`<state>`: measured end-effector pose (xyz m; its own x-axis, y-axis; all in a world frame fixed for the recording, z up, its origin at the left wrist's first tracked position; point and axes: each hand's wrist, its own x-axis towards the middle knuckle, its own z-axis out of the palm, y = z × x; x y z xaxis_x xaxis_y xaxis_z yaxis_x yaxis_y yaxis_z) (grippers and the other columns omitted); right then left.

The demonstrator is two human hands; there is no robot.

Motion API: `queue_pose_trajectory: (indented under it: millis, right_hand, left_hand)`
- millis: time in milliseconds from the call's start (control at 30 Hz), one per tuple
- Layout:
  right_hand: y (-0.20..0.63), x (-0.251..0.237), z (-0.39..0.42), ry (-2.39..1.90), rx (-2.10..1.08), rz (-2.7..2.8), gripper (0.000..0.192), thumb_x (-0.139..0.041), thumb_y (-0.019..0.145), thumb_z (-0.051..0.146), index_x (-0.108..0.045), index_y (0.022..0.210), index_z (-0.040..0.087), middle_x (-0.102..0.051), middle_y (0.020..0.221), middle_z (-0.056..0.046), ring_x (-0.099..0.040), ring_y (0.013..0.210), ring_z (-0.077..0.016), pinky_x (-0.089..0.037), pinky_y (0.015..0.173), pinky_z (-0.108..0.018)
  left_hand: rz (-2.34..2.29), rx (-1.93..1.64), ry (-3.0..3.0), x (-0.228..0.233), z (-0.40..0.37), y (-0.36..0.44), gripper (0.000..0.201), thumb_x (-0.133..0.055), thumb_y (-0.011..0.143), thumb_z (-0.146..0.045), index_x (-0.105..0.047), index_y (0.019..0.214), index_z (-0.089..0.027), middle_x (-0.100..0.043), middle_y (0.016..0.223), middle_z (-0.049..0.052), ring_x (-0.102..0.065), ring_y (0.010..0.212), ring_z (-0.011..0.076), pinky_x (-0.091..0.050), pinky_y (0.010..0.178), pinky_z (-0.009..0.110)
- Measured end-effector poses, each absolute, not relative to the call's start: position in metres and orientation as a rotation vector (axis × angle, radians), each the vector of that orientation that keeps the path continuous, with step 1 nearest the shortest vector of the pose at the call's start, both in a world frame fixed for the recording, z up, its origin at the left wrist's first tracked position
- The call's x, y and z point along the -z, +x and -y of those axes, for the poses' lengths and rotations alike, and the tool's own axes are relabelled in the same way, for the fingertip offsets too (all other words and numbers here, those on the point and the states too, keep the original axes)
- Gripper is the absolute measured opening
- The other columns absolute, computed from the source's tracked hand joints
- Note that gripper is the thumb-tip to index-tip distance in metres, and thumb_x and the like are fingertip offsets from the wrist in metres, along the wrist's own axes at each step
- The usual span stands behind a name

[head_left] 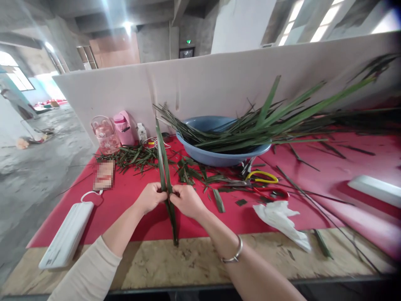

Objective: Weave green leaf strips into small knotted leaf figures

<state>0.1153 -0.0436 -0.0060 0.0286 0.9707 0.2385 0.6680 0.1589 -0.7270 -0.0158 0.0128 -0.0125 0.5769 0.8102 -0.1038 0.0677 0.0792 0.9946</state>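
Note:
A long green leaf strip stands upright between my hands, its upper part parted into two blades and its lower end hanging over the table's front edge. My left hand pinches it from the left, thumb and fingers closed. From the other side my right hand pinches the same leaf at nearly the same height, the fingertips almost touching. Just behind the hands lie cut leaf scraps. A short leaf piece rests to the right of my right hand.
A blue basin full of long leaves stands behind. Yellow-handled pliers, red-handled scissors and crumpled tissue lie right. At left are a white power bank, a pink bag, a clear pink bottle and leaf clippings.

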Motion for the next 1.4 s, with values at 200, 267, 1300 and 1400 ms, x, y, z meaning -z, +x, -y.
queue_pose_trajectory:
  millis: [200,267,1300,1400]
  right_hand:
    - [0.107,0.011,0.042,-1.719,-0.337,1.621,0.02,-0.045,0.063,0.017,-0.039,0.044,0.017,-0.036,0.039,0.004,-0.03,0.041,-0.0079,-0.019,0.043,-0.022]
    - [0.106,0.012,0.041,-1.742,-0.299,1.565,0.022,-0.046,0.063,0.019,-0.036,0.043,0.018,-0.037,0.039,0.003,-0.03,0.041,-0.0079,-0.02,0.043,-0.022]
    - [0.098,0.018,0.043,-1.444,-0.488,1.208,0.024,-0.034,0.082,0.037,-0.039,0.064,0.021,-0.041,0.042,0.006,-0.04,0.041,-0.0107,-0.028,0.043,-0.02]
    - [0.099,0.02,0.043,-1.417,-0.439,1.21,0.025,-0.034,0.082,0.038,-0.039,0.065,0.021,-0.042,0.043,0.005,-0.041,0.041,-0.0111,-0.029,0.042,-0.021]
  left_hand:
    - [-1.003,-0.778,1.474,0.02,-0.014,-0.012,0.022,-0.054,0.054,-0.01,-0.066,0.072,-0.011,-0.057,0.052,-0.003,-0.048,0.048,0.0082,-0.038,0.049,0.019]
    - [-1.039,-0.798,1.481,0.02,-0.014,-0.01,0.02,-0.053,0.055,-0.012,-0.065,0.072,-0.011,-0.054,0.05,-0.004,-0.045,0.046,0.0074,-0.035,0.046,0.018]
    - [-0.939,-1.197,1.368,-0.042,-0.049,0.017,0.01,-0.054,0.057,-0.015,-0.056,0.067,-0.015,-0.056,0.051,-0.003,-0.051,0.048,0.0096,-0.041,0.05,0.02]
    - [-0.919,-1.265,1.403,-0.061,-0.056,0.019,0.012,-0.056,0.058,-0.02,-0.058,0.068,-0.014,-0.055,0.048,-0.003,-0.049,0.043,0.0091,-0.038,0.044,0.019]
